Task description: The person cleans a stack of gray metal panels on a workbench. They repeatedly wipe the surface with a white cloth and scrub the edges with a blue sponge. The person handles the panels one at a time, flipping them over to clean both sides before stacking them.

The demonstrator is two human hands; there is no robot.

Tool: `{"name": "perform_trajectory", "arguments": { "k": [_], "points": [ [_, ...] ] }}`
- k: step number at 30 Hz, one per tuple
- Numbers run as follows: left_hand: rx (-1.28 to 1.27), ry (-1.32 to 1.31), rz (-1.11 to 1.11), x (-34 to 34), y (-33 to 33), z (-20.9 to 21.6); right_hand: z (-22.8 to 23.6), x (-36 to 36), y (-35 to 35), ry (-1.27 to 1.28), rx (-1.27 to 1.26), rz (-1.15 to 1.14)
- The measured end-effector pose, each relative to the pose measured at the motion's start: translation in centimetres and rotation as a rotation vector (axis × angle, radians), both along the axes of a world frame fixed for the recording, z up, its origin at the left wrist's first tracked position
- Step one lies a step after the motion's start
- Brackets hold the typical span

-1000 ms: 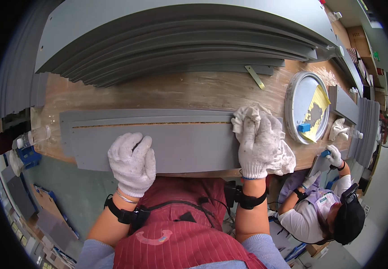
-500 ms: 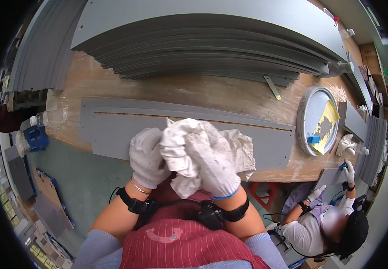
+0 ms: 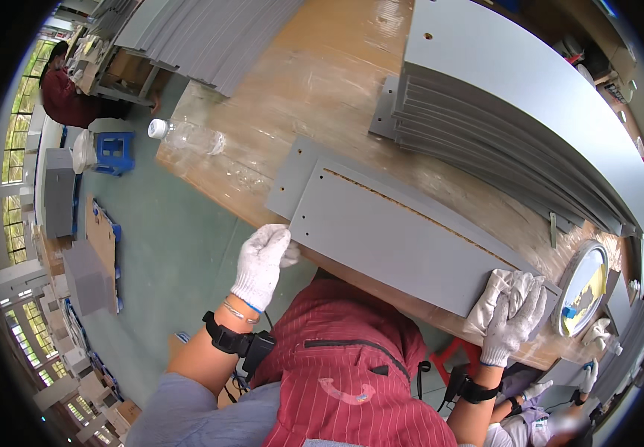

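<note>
A long grey panel (image 3: 396, 231) with a narrow brown slot lies along the table's near edge, on top of another grey panel (image 3: 283, 182) that juts out at its left. My left hand (image 3: 256, 268), in a white knit glove, has its fingers closed at the upper panel's near left corner. At the panel's right end, my gloved right hand (image 3: 514, 324) presses a crumpled white cloth (image 3: 489, 298) onto the surface. The cloth bunches under and around its fingers. Several small holes show at the panel's left end.
A tall stack of grey panels (image 3: 515, 97) fills the far right; another stack (image 3: 210, 37) stands far left. A clear bottle (image 3: 188, 136) lies near the table's left edge. Beyond my right hand is a round lid (image 3: 560, 298). A co-worker (image 3: 534, 425) is at lower right, another person (image 3: 65, 89) far left.
Both hands were together at the bunched cloth. Now my left hand is at the panel's left corner, and my right hand has carried the cloth to the right end. The view has turned.
</note>
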State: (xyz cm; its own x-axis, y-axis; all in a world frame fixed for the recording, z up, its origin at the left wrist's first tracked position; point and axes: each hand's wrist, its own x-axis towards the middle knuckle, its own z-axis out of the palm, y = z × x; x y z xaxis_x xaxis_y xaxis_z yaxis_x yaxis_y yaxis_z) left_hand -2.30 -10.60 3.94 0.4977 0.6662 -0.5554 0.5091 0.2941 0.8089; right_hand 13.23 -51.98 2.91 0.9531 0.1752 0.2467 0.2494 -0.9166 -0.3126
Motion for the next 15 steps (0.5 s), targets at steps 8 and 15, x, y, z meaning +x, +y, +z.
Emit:
{"name": "perform_trajectory", "arguments": {
  "k": [8, 15],
  "points": [
    [-0.373, -0.049, -0.017, 0.6, 1.4, 0.6, 1.4, -0.4, 15.4, -0.001, -0.050, 0.241],
    [-0.425, -0.099, -0.137, 0.8, 2.5, -0.1, 1.6, -1.3, 32.3, 0.028, 0.068, 0.542]
  ]
}}
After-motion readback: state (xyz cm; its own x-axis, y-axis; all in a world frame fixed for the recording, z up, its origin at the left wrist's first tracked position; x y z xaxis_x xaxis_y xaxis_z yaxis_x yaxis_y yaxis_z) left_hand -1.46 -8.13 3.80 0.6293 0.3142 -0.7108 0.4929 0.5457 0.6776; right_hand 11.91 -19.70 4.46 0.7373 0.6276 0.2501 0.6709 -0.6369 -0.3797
